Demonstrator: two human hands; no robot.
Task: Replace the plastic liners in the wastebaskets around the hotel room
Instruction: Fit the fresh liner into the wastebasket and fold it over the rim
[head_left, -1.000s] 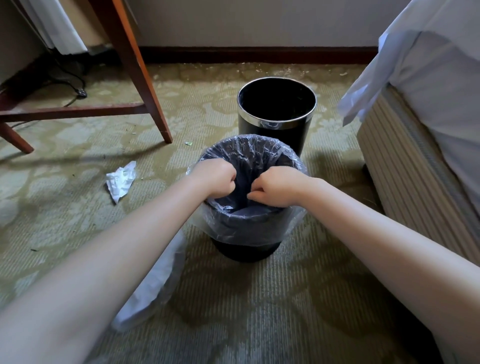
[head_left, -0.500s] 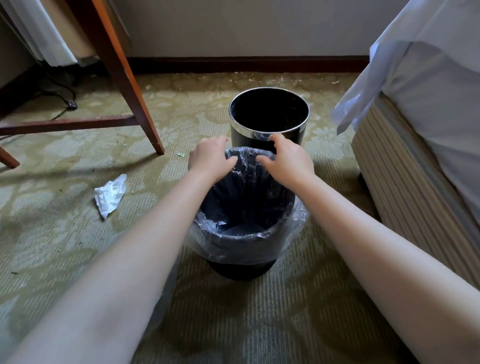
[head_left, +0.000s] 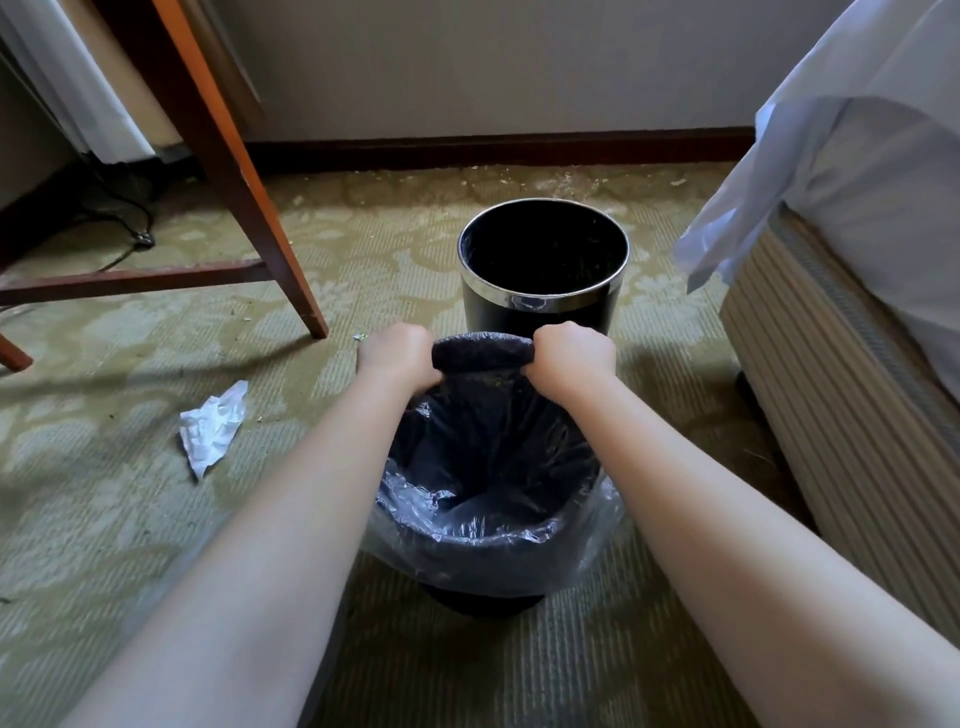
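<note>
A dark wastebasket (head_left: 485, 564) stands on the carpet right in front of me, lined with a clear plastic liner (head_left: 597, 525) that hangs over its rim. My left hand (head_left: 397, 353) and my right hand (head_left: 569, 356) both grip the far rim of this basket through the plastic, fingers curled over the edge. Just behind it stands a second black wastebasket (head_left: 543, 301) with a chrome rim and no liner visible inside.
A crumpled white tissue (head_left: 210, 426) lies on the carpet to the left. A wooden table leg (head_left: 244, 171) and crossbar stand at the left, with cables behind. The bed (head_left: 852, 364) with hanging sheet borders the right. Crumbs litter the carpet near the baseboard.
Both hands moved from the middle of the lined basket out to its far rim and spread apart, now gripping the rim through the plastic. The view moved closer.
</note>
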